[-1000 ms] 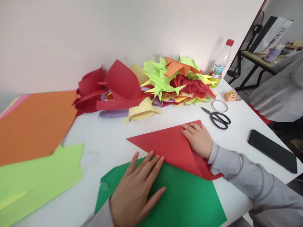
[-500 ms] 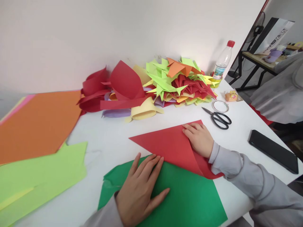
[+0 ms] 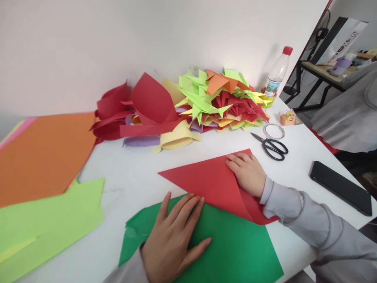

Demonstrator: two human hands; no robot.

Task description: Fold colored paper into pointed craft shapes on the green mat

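A red sheet of paper (image 3: 203, 177) is folded over, with one point reaching left and a loose curved layer at its lower right. My right hand (image 3: 246, 173) lies on its upper right part, fingers flat and slightly bent against the paper; the thumb is hidden. Beneath its lower edge is a green sheet (image 3: 235, 247) with a creased upper left corner. My left hand (image 3: 176, 236) rests open on the green sheet, fingers spread, and its fingertips touch the red paper's lower edge.
Black scissors (image 3: 271, 146), a tape roll (image 3: 274, 131), a wrapped snack (image 3: 288, 118) and a black phone (image 3: 340, 188) lie to the right. Folded paper pieces (image 3: 218, 98) pile against the wall beside a bottle (image 3: 275, 74). Orange sheets (image 3: 44, 157) and lime sheets (image 3: 59, 220) lie left.
The view has shifted slightly, so things at the left appear a little farther left. Both hands keep their places on the paper.
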